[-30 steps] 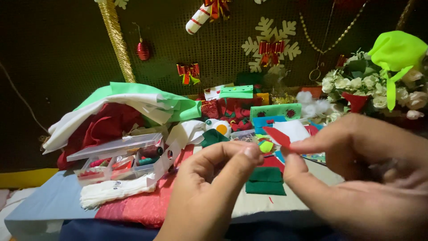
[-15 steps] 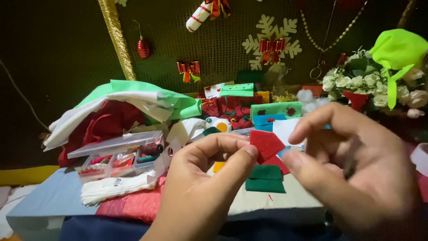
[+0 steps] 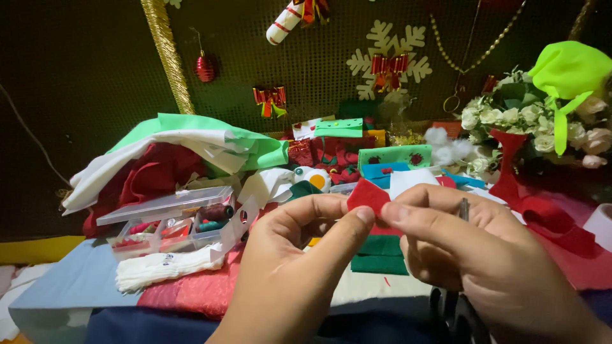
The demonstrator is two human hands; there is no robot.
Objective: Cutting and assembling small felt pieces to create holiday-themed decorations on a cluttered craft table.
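Note:
My left hand [image 3: 293, 267] and my right hand [image 3: 484, 261] meet in the middle of the view, both pinching a small piece of red felt [image 3: 368, 194] between thumbs and forefingers. A thin metal needle [image 3: 464, 209] sticks up from between the fingers of my right hand. Below the hands lies a folded piece of dark green felt [image 3: 381, 253] on the table.
A clear plastic box [image 3: 169, 223] with thread spools sits left, beside white yarn [image 3: 162, 267] and piled red, white and green fabric [image 3: 185, 150]. White flowers with a neon green balloon [image 3: 567, 73] stand right. Black scissor handles [image 3: 456, 312] lie near the front edge.
Both hands have come closer together and risen slightly. The red felt piece, earlier seen lower between them, is now pinched by both hands.

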